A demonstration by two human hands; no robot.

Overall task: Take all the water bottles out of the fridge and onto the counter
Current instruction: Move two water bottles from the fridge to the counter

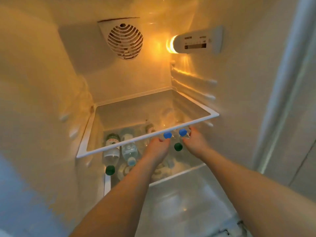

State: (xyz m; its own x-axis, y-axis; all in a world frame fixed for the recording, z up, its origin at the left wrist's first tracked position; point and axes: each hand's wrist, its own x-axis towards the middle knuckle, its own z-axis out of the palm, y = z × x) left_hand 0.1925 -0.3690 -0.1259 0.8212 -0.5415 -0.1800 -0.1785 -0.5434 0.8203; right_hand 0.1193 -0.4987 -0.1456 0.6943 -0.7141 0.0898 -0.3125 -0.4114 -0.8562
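Observation:
Several clear water bottles stand and lie on the fridge's lower shelf [179,173], under a glass shelf [147,136]. My left hand [156,148] curls around the neck of an upright blue-capped bottle [167,135]. Around a second blue-capped bottle [183,132] beside it, my right hand [195,142] is closed. Between the two hands stands a green-capped bottle [178,147]. At the left lie a green-capped bottle [111,152] and a pale-blue-capped bottle [130,151], caps toward me. More bottles show dimly through the glass further back.
The glass shelf's white front rim runs just above my fingers. A round fan grille [125,42] sits on the back wall and a lit control panel [196,41] on the right wall. Below lies another white shelf [184,207]. The fridge's right edge [280,100] borders the opening.

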